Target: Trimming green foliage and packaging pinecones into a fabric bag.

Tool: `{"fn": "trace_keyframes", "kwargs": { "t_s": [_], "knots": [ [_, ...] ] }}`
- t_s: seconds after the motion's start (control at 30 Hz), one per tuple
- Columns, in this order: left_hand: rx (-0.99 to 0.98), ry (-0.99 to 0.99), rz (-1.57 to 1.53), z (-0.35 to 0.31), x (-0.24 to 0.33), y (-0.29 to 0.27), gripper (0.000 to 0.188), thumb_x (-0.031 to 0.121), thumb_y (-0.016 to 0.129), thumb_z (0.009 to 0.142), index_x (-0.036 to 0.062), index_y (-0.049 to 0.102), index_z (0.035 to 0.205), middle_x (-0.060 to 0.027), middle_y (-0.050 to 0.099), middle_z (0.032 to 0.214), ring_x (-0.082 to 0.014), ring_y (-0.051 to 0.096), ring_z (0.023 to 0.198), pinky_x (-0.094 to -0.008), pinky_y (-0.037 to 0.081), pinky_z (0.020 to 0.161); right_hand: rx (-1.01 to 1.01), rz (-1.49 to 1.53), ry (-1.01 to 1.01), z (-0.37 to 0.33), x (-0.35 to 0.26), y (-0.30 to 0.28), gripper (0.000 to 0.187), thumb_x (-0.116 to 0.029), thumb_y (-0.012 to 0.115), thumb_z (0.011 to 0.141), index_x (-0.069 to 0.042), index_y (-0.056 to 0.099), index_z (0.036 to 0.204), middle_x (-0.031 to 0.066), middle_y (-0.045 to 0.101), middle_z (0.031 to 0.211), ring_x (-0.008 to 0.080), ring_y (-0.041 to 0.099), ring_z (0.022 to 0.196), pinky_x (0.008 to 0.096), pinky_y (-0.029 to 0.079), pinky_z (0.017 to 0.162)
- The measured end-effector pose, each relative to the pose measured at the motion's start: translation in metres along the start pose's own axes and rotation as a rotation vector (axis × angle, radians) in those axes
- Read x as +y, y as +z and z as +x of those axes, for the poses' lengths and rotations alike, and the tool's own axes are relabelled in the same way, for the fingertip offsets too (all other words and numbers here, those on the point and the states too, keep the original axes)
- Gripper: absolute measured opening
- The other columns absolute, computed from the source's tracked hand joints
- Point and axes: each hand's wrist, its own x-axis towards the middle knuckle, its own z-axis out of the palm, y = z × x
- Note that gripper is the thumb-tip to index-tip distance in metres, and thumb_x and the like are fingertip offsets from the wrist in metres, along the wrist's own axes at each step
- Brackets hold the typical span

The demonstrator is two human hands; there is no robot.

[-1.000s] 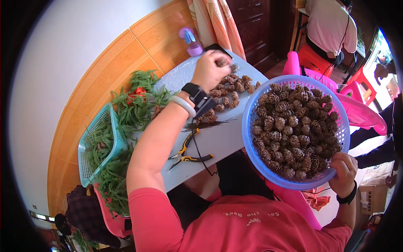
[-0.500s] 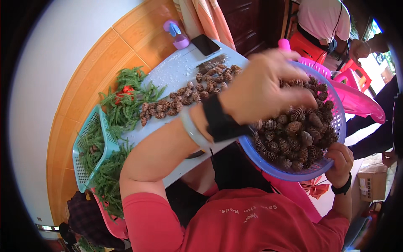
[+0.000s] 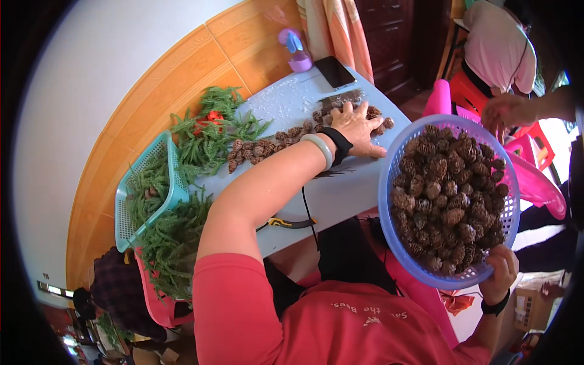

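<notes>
My left hand (image 3: 357, 129) lies spread over the loose pine cones on the table, its fingers apart and holding none of them. More pine cones (image 3: 258, 149) run in a band to the left of that hand. My right hand (image 3: 501, 268) grips the near right rim of a round blue plastic basket (image 3: 389, 228). Brown pine cones (image 3: 449, 201) fill the basket, which is held tilted beside the table's right end. A bundle of thin dark stems (image 3: 342, 99) lies just beyond my left fingertips.
On the pale blue table (image 3: 277, 100) are a phone (image 3: 334, 72), a purple bottle (image 3: 295, 52) and yellow-black pliers (image 3: 291, 224). Green sprigs (image 3: 210, 137) fill the left side and a teal basket (image 3: 176, 176). Another person's hand (image 3: 508, 112) is at the right.
My left hand has moved from above the basket to the pine cones on the table. The basket, still in my right hand, appears farther right and lower as the view shifts.
</notes>
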Motion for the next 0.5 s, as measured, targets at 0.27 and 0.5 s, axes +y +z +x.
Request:
{"fn": "trace_keyframes", "kwargs": {
  "t_s": [0.27,0.5],
  "knots": [
    [0.175,0.046,-0.157,0.010,-0.014,0.034,0.030,0.029,0.064,0.079,0.0097,0.059,0.101,-0.0186,0.055,0.103,-0.0376,0.056,0.099,-0.0464,0.046,0.083,0.026,0.023,0.004,0.004,0.003,0.002,0.021,-0.003,0.067,0.058,-0.005,0.050,0.071,0.0124,0.059,0.080,0.0307,0.059,0.072,0.0366,0.045,0.064],
    [0.363,0.001,-0.817,0.015,-0.040,0.028,0.022,0.014,0.068,0.073,0.0025,0.054,0.085,-0.0078,0.058,0.068,-0.0174,0.058,0.063,-0.0317,0.050,0.063,0.082,0.033,0.037,-0.002,0.001,0.009,0.021,-0.003,0.068,0.059,-0.004,0.051,0.071,0.0120,0.059,0.080,0.0292,0.059,0.071,0.0352,0.045,0.063]
  ]
}}
